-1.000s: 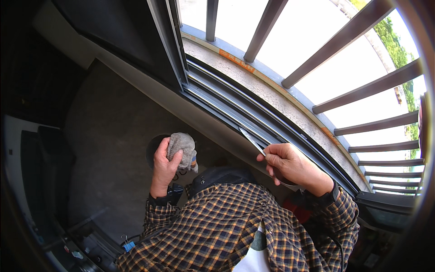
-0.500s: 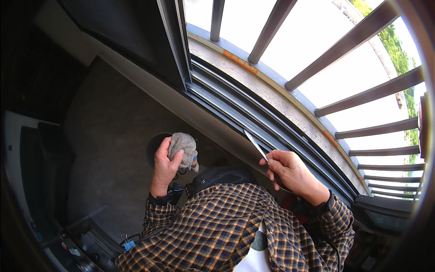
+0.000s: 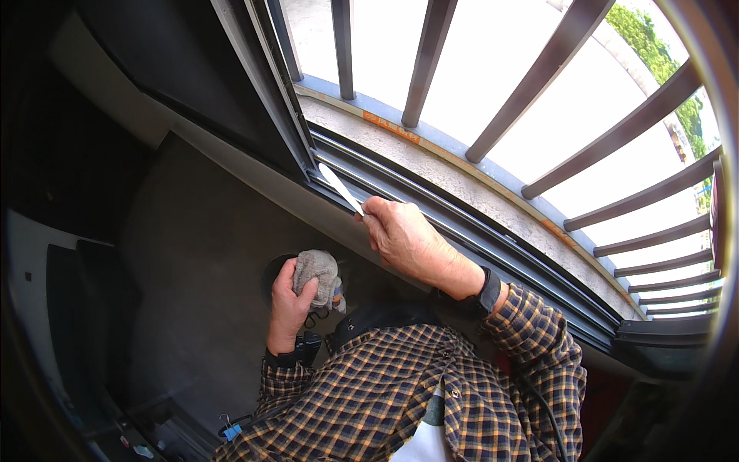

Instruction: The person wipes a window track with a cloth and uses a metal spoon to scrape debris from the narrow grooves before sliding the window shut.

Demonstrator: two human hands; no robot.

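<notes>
My left hand [image 3: 289, 306] is closed around a bunched grey cloth [image 3: 315, 274], held in front of my body below the window sill. Something with orange and white on it shows beside the cloth, too small to name. My right hand [image 3: 412, 240] grips a slim, pale, blade-like tool [image 3: 340, 189] with a rounded end. That end reaches to the sliding window track [image 3: 462, 239], close to the upright edge of the dark window sash [image 3: 289, 138]. Whether the tool touches the track I cannot tell. Its other end is hidden in my fist.
Beyond the track runs a rough stone ledge [image 3: 431, 165], with dark metal bars [image 3: 508, 100] of a railing outside it. A dark round shape [image 3: 273, 269] lies on the floor behind my left hand. A blue clip [image 3: 232, 432] is at the lower left.
My right hand has moved left and farther along the track, bringing the tool up to the sash edge. My left hand still holds the cloth. The view has shifted slightly.
</notes>
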